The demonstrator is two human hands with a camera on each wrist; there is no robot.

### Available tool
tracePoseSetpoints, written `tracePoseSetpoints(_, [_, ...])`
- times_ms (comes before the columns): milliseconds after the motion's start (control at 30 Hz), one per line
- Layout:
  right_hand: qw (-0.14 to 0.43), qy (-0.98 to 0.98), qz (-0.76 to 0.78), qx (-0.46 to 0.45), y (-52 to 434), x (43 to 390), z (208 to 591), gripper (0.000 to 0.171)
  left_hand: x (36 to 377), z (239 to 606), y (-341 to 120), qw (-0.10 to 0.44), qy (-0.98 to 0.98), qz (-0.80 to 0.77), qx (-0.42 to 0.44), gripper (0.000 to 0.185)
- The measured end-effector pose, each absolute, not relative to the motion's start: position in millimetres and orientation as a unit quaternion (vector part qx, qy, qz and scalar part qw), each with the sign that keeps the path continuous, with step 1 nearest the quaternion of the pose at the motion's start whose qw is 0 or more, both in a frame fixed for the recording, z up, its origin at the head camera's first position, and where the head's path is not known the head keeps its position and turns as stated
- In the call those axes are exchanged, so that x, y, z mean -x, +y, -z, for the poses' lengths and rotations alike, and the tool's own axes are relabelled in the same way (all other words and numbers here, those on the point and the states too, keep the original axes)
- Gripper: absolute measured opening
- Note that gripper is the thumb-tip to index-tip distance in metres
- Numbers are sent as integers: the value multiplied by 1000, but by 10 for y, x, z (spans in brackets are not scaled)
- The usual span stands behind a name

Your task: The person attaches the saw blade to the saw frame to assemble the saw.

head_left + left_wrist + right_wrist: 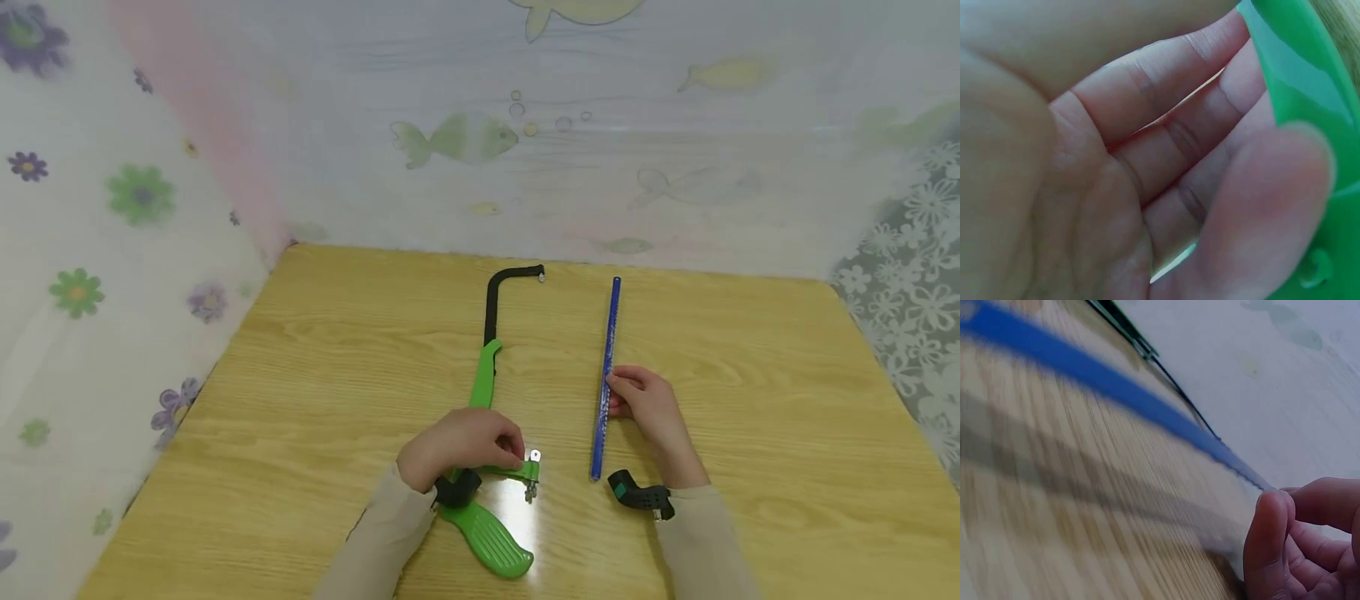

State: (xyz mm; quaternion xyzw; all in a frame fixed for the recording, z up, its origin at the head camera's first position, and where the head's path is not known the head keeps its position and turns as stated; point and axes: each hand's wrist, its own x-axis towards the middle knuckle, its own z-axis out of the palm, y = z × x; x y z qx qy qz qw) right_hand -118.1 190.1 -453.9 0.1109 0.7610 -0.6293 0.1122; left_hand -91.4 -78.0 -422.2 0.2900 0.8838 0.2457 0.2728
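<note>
A hacksaw frame (483,383) with a green body, a green ridged handle and a black bent front arm lies lengthwise on the table. Over its middle, my left hand (468,440) holds the green part (1300,69), thumb and fingers against it in the left wrist view. A metal blade pin with a wing nut (532,490) sits at the end of the short green arm, beside that hand's fingertips. My right hand (648,408) pinches a blue toothed hacksaw blade (604,392) by its edge near the middle. In the right wrist view the blade (1104,387) is raised above the table, casting a shadow.
The wooden-patterned table (337,333) meets a pale wall covering (637,192) with fish drawings at the back. Flowered covering (112,250) borders the left side. Black wrist-worn devices sit at both wrists, the right one (637,493) close to the blade's near end.
</note>
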Motion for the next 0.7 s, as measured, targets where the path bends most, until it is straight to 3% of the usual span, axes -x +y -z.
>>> tracePoseSetpoints(700, [116,736,657,-110,1579,1416,4536,37,939,4208,-778,278,879,-250,-296,4])
